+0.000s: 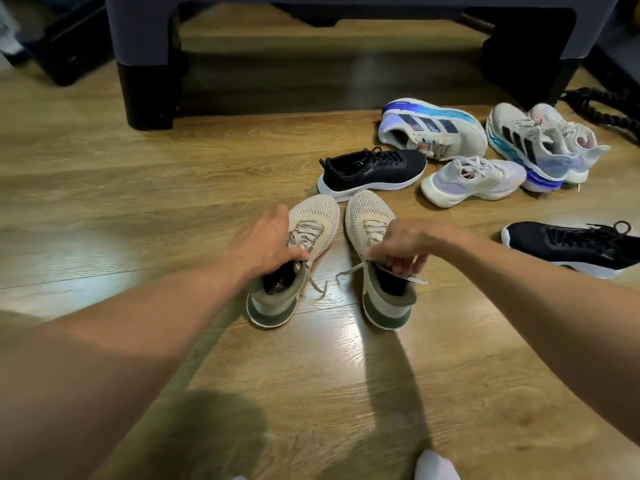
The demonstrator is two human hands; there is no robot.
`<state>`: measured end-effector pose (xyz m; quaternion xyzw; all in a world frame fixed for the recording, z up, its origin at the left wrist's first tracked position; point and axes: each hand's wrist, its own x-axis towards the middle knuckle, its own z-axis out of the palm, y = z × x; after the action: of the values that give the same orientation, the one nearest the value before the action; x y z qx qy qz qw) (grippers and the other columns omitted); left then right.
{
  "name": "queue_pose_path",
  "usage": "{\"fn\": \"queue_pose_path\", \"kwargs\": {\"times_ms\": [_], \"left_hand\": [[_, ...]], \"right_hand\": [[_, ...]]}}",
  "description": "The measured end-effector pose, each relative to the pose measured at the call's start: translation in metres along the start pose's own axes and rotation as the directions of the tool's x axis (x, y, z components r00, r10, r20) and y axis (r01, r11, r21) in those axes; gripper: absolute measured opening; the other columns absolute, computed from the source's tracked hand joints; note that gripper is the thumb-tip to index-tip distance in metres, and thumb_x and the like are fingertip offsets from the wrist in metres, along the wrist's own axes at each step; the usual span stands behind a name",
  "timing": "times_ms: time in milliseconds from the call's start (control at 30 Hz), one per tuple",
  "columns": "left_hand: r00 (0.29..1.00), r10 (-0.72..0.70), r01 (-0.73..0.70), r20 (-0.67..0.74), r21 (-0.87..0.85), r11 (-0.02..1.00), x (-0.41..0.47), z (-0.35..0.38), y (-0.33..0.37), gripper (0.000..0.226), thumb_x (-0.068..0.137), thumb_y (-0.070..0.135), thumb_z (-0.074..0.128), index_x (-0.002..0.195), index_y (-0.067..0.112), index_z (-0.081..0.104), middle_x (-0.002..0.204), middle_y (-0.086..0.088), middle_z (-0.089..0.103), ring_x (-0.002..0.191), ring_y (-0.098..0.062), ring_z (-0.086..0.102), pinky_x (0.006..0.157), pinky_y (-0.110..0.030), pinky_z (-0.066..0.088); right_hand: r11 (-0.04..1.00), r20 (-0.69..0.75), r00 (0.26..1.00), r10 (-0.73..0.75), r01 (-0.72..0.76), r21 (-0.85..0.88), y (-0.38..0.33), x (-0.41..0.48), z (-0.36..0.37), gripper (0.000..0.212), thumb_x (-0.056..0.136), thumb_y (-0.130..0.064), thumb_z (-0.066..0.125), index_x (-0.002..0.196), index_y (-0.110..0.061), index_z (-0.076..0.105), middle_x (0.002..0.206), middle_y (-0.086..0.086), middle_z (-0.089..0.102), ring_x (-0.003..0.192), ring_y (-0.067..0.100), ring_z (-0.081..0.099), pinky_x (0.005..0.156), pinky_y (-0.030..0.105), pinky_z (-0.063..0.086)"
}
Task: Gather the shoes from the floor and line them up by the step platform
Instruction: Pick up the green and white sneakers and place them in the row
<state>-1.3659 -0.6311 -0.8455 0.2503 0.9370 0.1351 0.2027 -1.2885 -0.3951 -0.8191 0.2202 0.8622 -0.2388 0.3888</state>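
Two beige mesh shoes with green heels stand side by side on the wooden floor, toes pointing away. My left hand (272, 242) grips the left beige shoe (320, 216) at its collar, fingers inside the opening. My right hand (403, 244) pinches the tongue of the right beige shoe (367, 213). Beyond them lie a black shoe (372, 169), a pale lilac shoe (474, 180), a white and blue striped shoe (433, 128) on its side, and another striped shoe (530, 147) stacked with a pale one. A second black shoe (571, 245) lies at the right. The grey step platform (145, 36) stands at the back.
A black braided rope (602, 105) lies at the far right by the platform's leg. Dark objects (69, 53) sit at the back left. Bare wooden floor stretches to the left in front of the platform. A white sock (434, 465) shows at the bottom edge.
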Motion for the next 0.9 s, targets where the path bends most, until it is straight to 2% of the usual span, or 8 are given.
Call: {"fn": "queue_pose_path", "kwargs": {"times_ms": [100,267,400,500,567,667,767,900], "left_hand": [[0.99,0.081,-0.061,-0.119,0.164,0.985,-0.004,0.002,0.014,0.063,0.072,0.053,0.074,0.111,0.014,0.044,0.116,-0.009,0.052,0.098,-0.025,0.053,0.081,-0.043,0.052],[0.935,0.019,-0.135,0.354,0.306,0.942,-0.021,0.006,0.022,0.048,0.071,0.067,0.066,0.072,0.025,0.043,0.075,0.003,0.052,0.076,-0.021,0.054,0.064,-0.032,0.043],[0.925,0.073,-0.188,0.372,0.282,0.941,-0.027,0.008,0.014,0.035,0.076,0.04,0.074,0.072,0.031,0.04,0.091,0.001,0.059,0.082,-0.022,0.055,0.063,-0.032,0.043],[0.89,0.023,-0.209,0.455,0.363,0.908,-0.037,0.015,0.005,0.031,0.078,0.03,0.07,0.1,0.025,0.049,0.097,0.001,0.058,0.085,-0.018,0.054,0.071,-0.03,0.042],[0.88,0.014,-0.187,0.474,0.319,0.929,-0.042,0.015,0.004,0.016,0.08,0.022,0.061,0.093,0.021,0.053,0.09,0.002,0.057,0.08,-0.016,0.056,0.064,-0.027,0.043],[0.879,0.031,-0.093,0.476,0.107,0.99,-0.032,-0.008,0.015,0.019,0.077,0.017,0.059,0.073,0.027,0.043,0.085,0.0,0.056,0.077,-0.017,0.056,0.057,-0.023,0.042],[0.902,0.035,-0.076,0.43,0.078,0.994,-0.018,-0.042,0.024,0.019,0.071,0.018,0.065,0.066,0.022,0.047,0.072,0.0,0.054,0.069,-0.016,0.051,0.053,-0.026,0.038],[0.918,0.017,-0.05,0.396,0.073,0.996,-0.014,-0.085,0.022,0.016,0.069,0.023,0.072,0.073,0.02,0.056,0.078,0.0,0.057,0.076,-0.019,0.056,0.058,-0.031,0.045]], "right_hand": [[0.989,0.244,0.969,0.046,-0.009,-0.151,-0.003,-0.011,0.015,0.048,0.078,-0.058,0.065,0.094,-0.013,0.063,0.097,0.005,0.064,0.085,0.021,0.065,0.056,0.026,0.054],[0.896,0.108,0.992,-0.059,0.101,-0.433,-0.001,-0.03,0.058,0.033,0.084,-0.037,0.066,0.077,-0.019,0.04,0.074,0.001,0.053,0.059,0.014,0.055,0.047,0.022,0.043],[0.918,-0.044,0.973,-0.228,0.2,-0.342,-0.017,-0.041,0.063,0.022,0.091,-0.03,0.055,0.103,-0.016,0.044,0.09,0.006,0.057,0.071,0.018,0.056,0.062,0.024,0.046],[0.913,-0.162,0.927,-0.339,0.283,-0.293,-0.038,-0.047,0.061,0.02,0.09,-0.034,0.058,0.077,-0.027,0.044,0.076,-0.007,0.051,0.079,0.017,0.054,0.071,0.028,0.047],[0.905,-0.209,0.904,-0.373,0.305,-0.295,-0.049,-0.048,0.065,0.024,0.087,-0.037,0.061,0.072,-0.031,0.043,0.071,-0.009,0.049,0.077,0.015,0.055,0.07,0.028,0.049],[0.903,-0.335,0.851,-0.406,0.315,-0.293,-0.068,-0.045,0.064,0.024,0.082,-0.039,0.066,0.078,-0.019,0.052,0.069,-0.003,0.055,0.07,0.017,0.059,0.066,0.032,0.054],[0.928,-0.437,0.82,-0.37,0.306,-0.213,-0.091,-0.042,0.044,0.027,0.074,-0.04,0.072,0.069,-0.015,0.062,0.061,0.0,0.061,0.056,0.017,0.062,0.049,0.028,0.053],[0.934,-0.269,0.895,-0.356,0.344,-0.091,-0.118,-0.05,0.006,0.03,0.07,-0.036,0.079,0.084,-0.013,0.067,0.078,0.008,0.066,0.057,0.02,0.066,0.037,0.02,0.047]]}}
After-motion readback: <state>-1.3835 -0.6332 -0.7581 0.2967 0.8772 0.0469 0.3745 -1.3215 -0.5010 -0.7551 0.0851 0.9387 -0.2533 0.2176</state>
